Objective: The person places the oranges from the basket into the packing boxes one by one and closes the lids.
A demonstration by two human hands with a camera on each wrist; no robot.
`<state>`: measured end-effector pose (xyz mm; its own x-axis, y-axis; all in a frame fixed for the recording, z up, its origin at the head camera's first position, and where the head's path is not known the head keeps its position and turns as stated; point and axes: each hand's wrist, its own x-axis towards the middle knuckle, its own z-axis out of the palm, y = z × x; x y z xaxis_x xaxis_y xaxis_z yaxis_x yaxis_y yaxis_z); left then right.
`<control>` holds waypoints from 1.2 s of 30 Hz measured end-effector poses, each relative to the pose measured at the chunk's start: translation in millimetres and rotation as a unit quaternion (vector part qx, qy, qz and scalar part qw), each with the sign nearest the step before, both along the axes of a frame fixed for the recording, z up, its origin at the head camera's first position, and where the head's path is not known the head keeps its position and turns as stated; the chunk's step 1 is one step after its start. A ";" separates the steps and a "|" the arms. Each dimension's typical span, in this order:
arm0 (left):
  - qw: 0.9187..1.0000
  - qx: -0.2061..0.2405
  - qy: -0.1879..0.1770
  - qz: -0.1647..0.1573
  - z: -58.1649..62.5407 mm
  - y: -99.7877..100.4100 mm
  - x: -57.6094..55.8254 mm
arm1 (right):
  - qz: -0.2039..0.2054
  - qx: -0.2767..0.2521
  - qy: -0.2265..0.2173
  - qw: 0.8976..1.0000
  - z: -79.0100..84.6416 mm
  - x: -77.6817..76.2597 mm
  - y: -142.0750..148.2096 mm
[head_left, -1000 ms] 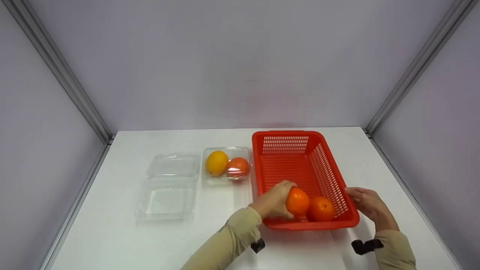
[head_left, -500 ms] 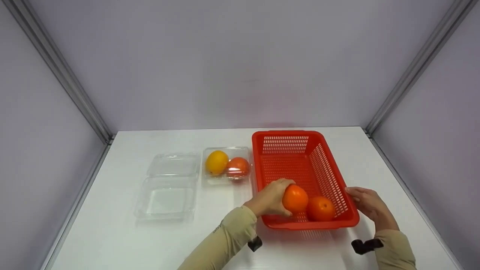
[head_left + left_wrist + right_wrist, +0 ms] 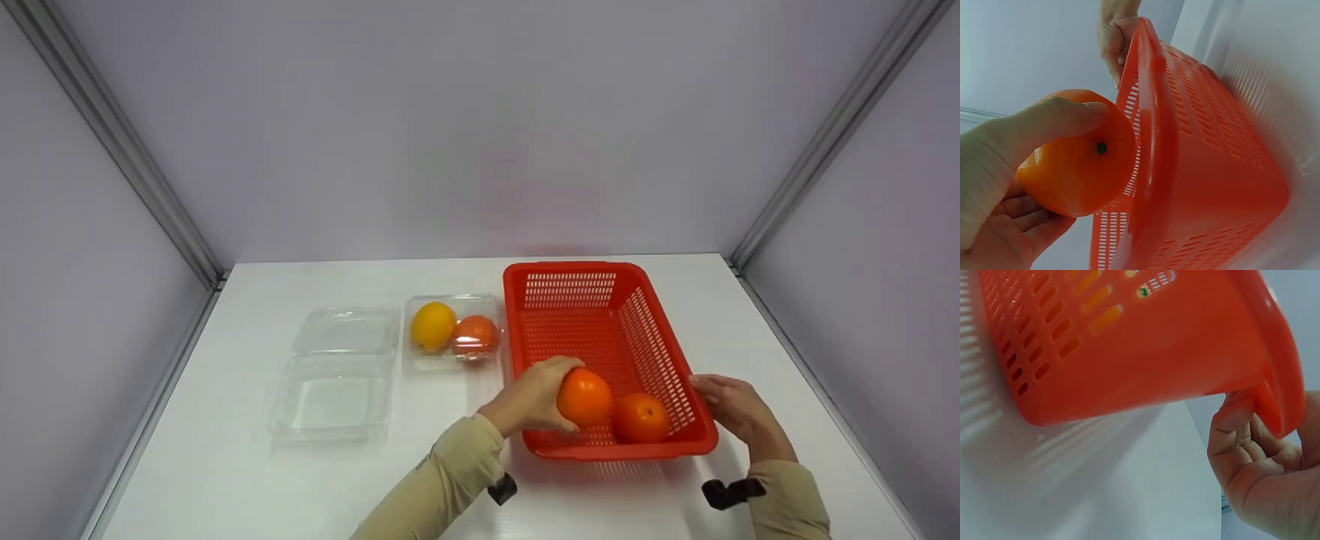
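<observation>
My left hand (image 3: 534, 399) holds an orange (image 3: 585, 397) over the near end of the red plastic basket (image 3: 622, 451). In the left wrist view the thumb lies across the orange (image 3: 1075, 174) beside its dark stem mark, with fingers beneath. A second orange (image 3: 642, 418) sits in the basket's near right corner. On the basket's right side, my right hand (image 3: 739, 414) grips the rim. The right wrist view shows curled fingers (image 3: 1235, 419) under that rim; the thumb is mostly hidden.
Left of the basket stands a clear clamshell box (image 3: 454, 363) with a yellow fruit (image 3: 433, 326) and an orange-red fruit (image 3: 476, 335) inside. Farther left, another clear clamshell (image 3: 334, 405) lies open on the white table (image 3: 247, 480). Pale walls (image 3: 465, 135) enclose the back and sides.
My left hand has shifted slightly left with the orange, drawing it apart from the second orange. The right hand and basket stay where they were.
</observation>
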<state>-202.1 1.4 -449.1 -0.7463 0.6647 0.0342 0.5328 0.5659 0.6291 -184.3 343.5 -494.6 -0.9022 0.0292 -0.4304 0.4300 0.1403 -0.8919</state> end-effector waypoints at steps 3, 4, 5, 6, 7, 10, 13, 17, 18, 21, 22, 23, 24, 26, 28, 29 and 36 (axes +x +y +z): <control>1.000 0.009 0.010 -0.002 0.7 -2.5 -0.9 | 0.002 0.001 -0.002 1.000 -0.1 -0.1 -0.2; 1.000 0.009 0.010 -0.002 1.0 -3.4 -1.0 | 0.002 0.002 -0.003 1.000 -0.2 -0.2 -0.2; 1.000 0.011 0.008 -0.002 1.1 -4.2 -1.1 | 0.001 0.002 -0.004 1.000 -0.2 -0.2 -0.2; 1.000 0.012 0.006 -0.001 1.4 -5.0 -1.2 | -0.001 0.001 -0.004 1.000 -0.4 -0.4 -0.2; 1.000 0.012 0.004 -0.001 1.6 -5.7 -1.3 | -0.001 0.001 -0.005 1.000 -0.5 -0.4 -0.1; 1.000 0.015 -0.005 0.002 1.9 -7.6 -1.3 | -0.005 -0.002 -0.006 1.000 -0.6 -0.5 0.1; 1.000 0.020 -0.009 0.004 2.4 -9.0 -1.3 | -0.005 -0.009 -0.005 1.000 -0.7 -0.2 0.1; 1.000 0.027 -0.007 0.006 4.2 -11.4 -1.2 | 0.001 -0.015 -0.002 1.000 -0.8 0.6 0.4; 1.000 0.030 -0.005 0.005 4.6 -12.3 -1.2 | 0.005 -0.016 -0.001 1.000 -0.8 0.7 0.9; 0.999 0.035 0.000 0.006 5.4 -15.4 -1.8 | 0.009 -0.008 -0.004 1.000 -1.0 0.6 1.2; 0.999 0.038 -0.001 0.007 5.3 -16.6 -2.0 | 0.010 -0.007 -0.007 1.000 -1.4 0.3 1.5; 0.999 0.041 -0.002 0.007 4.8 -17.8 -2.3 | 0.011 -0.004 -0.009 1.000 -1.6 0.0 1.7; 0.999 0.044 -0.002 0.008 4.1 -18.9 -2.7 | 0.012 -0.003 -0.009 1.000 -1.7 -0.2 1.8; 0.999 0.047 -0.002 0.010 2.6 -21.3 -3.2 | 0.013 0.000 -0.010 1.000 -1.8 -0.3 1.8; 0.999 0.049 0.000 0.011 1.2 -23.3 -3.7 | 0.013 -0.001 -0.009 1.000 -1.2 -0.4 1.9; 0.999 0.050 0.002 0.011 0.7 -24.2 -3.8 | 0.013 -0.002 -0.007 1.000 -0.6 -0.2 1.6; 0.998 0.056 0.006 0.022 0.5 -28.3 -5.7 | 0.015 0.001 -0.008 1.000 0.0 -0.5 0.3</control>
<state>-207.8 -26.9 -448.6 -0.7743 0.6220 0.1166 0.5169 0.5153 0.6835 -184.9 343.8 -494.6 -0.8956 0.0027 -0.4448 0.4398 0.1561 -0.8844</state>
